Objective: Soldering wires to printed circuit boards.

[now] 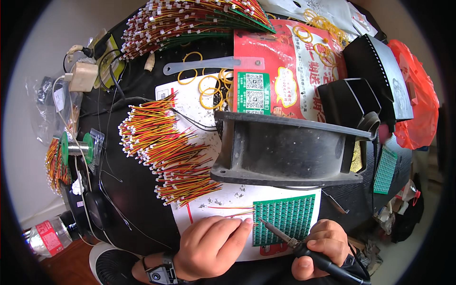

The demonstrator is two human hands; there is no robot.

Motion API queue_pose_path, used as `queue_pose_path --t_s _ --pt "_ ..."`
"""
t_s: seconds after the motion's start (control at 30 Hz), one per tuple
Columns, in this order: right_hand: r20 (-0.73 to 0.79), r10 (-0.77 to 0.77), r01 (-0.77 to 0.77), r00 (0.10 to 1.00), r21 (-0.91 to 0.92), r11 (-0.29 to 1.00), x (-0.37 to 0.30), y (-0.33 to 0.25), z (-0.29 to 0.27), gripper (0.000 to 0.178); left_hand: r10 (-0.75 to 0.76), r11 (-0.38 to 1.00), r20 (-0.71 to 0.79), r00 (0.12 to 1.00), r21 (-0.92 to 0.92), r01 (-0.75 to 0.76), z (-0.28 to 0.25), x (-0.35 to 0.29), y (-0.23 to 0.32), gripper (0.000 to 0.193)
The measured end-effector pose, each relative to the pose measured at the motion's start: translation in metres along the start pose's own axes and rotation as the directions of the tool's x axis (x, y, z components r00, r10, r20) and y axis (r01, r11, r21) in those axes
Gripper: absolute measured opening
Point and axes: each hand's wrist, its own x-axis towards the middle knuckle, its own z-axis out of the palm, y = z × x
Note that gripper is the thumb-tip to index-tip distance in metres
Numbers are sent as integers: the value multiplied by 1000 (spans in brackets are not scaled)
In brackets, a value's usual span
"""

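Observation:
A green circuit board [289, 216] with rows of small parts lies on a white sheet. My right hand [327, 247] grips a black-handled soldering iron [280, 233]; its tip points at the board's left edge. Across from it, my left hand [213, 244] is closed, thumb and forefinger pinched at that same edge on what looks like a thin wire, mostly hidden by the fingers. Just above these fingers, red and yellow wires [230, 207] run to the board. A large pile of red and yellow connector wires [166, 152] with white plugs spreads to the left.
A black fan [289, 147] stands behind the board. Wired boards [190, 23] are stacked at the back, near rubber bands [209, 90] and a red printed sheet [270, 47]. A solder spool [78, 148] stands left; another green board [385, 170] lies right.

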Motion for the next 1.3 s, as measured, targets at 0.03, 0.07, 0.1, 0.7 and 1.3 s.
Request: queue_pose_path --t_s 0.03,0.07,0.1,0.7,1.3 --pt "8 16 -16 1000 -4 1000 1 0 1 32 -4 1000 3 1000 12 4 0 0 0 19" --pt "11 17 -17 1000 4 1000 2 0 4 32 -10 1000 7 1000 25 10 0 -1 0 19" --pt "2 22 -22 1000 14 1000 3 1 7 31 -17 999 10 1000 31 17 0 -1 -1 19" --pt "110 -129 109 986 172 979 29 6 1 25 -112 993 37 993 -40 114 1 2 -1 29" --pt "121 -119 103 985 128 986 31 2 -2 26 -84 990 62 995 -108 90 1 7 -2 29"
